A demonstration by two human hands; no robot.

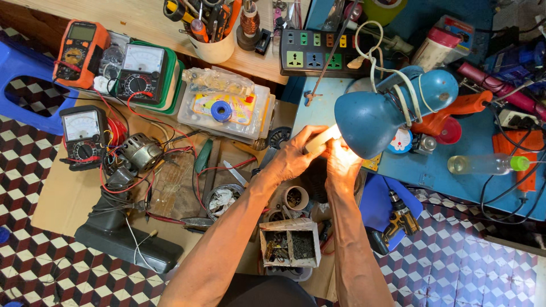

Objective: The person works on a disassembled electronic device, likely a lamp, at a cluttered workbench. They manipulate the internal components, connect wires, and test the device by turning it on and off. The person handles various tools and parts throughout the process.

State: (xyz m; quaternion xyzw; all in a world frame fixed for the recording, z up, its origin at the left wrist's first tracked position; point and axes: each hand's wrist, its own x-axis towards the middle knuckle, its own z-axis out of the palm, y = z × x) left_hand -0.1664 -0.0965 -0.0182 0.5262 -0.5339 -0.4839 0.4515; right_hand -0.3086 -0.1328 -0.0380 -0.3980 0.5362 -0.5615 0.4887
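Observation:
Both my hands meet under the shade of a blue desk lamp [372,116], in its bright light. My left hand [293,158] grips a pale, flat, elongated object [321,138] by its near end. My right hand [342,165] is closed around the same object from the right, partly washed out by the glare. What the object is cannot be made out. Below my hands sit a small round tin [296,198] and a worn cardboard box [290,243] with small dark parts.
Left: an orange multimeter [79,51], two analog meters [142,71] [84,133], a small motor [140,152] with red wires, a black block [122,239]. A clear plastic parts box [227,108], a power strip [313,54], a tool cup [213,34], a cordless drill [395,227], a bottle [483,165].

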